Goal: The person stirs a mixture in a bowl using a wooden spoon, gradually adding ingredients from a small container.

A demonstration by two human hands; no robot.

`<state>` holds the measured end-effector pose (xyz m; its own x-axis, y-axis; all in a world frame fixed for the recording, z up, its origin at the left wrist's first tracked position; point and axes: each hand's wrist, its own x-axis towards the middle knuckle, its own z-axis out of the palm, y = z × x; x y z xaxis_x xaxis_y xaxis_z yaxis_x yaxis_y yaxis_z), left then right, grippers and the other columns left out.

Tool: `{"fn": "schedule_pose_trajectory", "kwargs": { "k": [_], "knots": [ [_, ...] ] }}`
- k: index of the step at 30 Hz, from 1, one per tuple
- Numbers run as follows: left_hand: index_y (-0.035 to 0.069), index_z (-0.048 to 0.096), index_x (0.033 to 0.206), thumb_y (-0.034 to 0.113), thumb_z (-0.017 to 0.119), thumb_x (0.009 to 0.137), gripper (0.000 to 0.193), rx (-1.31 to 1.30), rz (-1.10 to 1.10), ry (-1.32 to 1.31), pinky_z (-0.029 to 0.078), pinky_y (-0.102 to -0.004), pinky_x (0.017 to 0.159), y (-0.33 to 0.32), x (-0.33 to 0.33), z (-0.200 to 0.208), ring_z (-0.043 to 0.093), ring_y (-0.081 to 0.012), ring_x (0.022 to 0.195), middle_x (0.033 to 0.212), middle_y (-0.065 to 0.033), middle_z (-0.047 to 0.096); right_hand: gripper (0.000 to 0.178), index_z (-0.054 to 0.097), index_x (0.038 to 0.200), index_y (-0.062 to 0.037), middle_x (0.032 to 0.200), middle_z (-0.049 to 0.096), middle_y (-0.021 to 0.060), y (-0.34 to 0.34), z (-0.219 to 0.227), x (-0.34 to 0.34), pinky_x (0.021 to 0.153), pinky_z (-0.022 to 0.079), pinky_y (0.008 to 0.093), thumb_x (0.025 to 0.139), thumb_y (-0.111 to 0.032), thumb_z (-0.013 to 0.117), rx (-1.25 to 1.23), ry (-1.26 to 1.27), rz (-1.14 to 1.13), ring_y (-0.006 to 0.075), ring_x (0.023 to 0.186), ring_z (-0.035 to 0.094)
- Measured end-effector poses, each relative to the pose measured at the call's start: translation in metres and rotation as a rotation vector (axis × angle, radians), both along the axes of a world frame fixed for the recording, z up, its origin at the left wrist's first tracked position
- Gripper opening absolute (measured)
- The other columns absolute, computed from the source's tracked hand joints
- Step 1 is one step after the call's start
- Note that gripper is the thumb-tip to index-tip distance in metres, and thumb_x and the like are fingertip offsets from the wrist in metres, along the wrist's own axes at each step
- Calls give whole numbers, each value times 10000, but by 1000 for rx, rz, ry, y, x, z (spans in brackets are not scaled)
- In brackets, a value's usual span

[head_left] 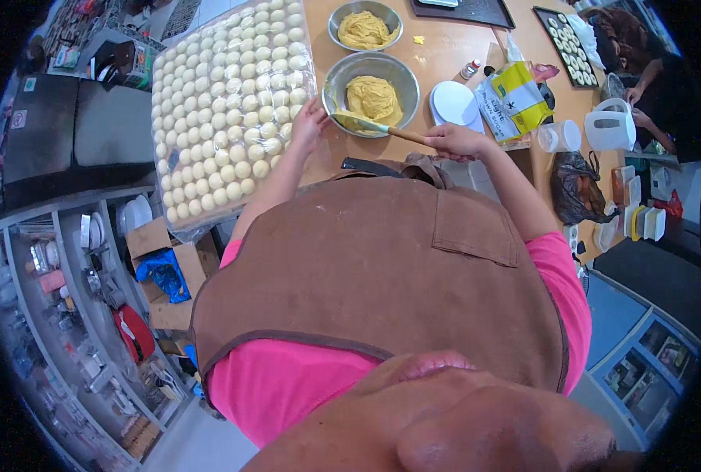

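A steel bowl (408, 86) with yellow batter (372, 97) stands on the table in front of me. My right hand (459, 141) is closed round the wooden handle of a spatula (401, 134), whose batter-smeared blade lies over the near left part of the bowl. At the bowl's left side, my left hand (311, 124) touches the rim with its fingers bent; the grip is partly hidden. Directly behind stands a second, smaller steel bowl (398, 30), also with yellow batter. To the left, many round pale dough balls (228, 110) lie in rows under clear plastic film.
Right of the bowl are a white round-topped scale (454, 102), a small bottle (470, 69), a yellow-and-white sugar bag (515, 98) and a white jug (610, 126). A dark tray of shaped dough (568, 47) lies far right, near another person's hands (640, 116). Shelves (91, 267) stand at left.
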<state>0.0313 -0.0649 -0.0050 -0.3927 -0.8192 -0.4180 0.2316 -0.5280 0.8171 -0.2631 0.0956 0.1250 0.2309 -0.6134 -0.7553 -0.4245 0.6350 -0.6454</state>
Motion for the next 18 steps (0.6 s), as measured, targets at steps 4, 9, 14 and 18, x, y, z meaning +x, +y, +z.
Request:
{"fn": "schedule_pose_trajectory", "kwargs": {
  "k": [4,9,14,18],
  "knots": [
    [60,288,1381,0,452,892,519,-9,-152,-124,497,-304,789,-33,-1,3,562,-160,884,991,-76,528,223,541,956,-128,528,413,-55,-6,-10,-1,305,244,189,935,-334,459,-8,26,12,31,349,332],
    [69,301,1377,-19,450,884,522,-40,-277,-189,500,-265,742,-34,6,-8,573,-135,846,967,-49,556,303,551,1112,-110,534,410,-50,-14,-24,12,320,253,212,922,-335,481,12,-86,-87,54,358,326],
    [96,348,1357,-49,447,869,519,-71,-165,-87,498,-251,713,-2,-1,-6,576,-111,846,1092,-45,576,341,545,1191,-121,549,431,-55,-16,-51,36,336,261,214,925,-324,479,-68,-90,-254,47,387,348],
    [89,351,1353,-49,458,864,519,-67,-13,-9,497,-253,703,15,-7,-18,578,-113,826,1067,-42,583,351,550,1214,-132,562,428,-63,-11,-99,43,350,271,205,924,-317,482,-306,-176,-207,45,407,353]
  ]
}}
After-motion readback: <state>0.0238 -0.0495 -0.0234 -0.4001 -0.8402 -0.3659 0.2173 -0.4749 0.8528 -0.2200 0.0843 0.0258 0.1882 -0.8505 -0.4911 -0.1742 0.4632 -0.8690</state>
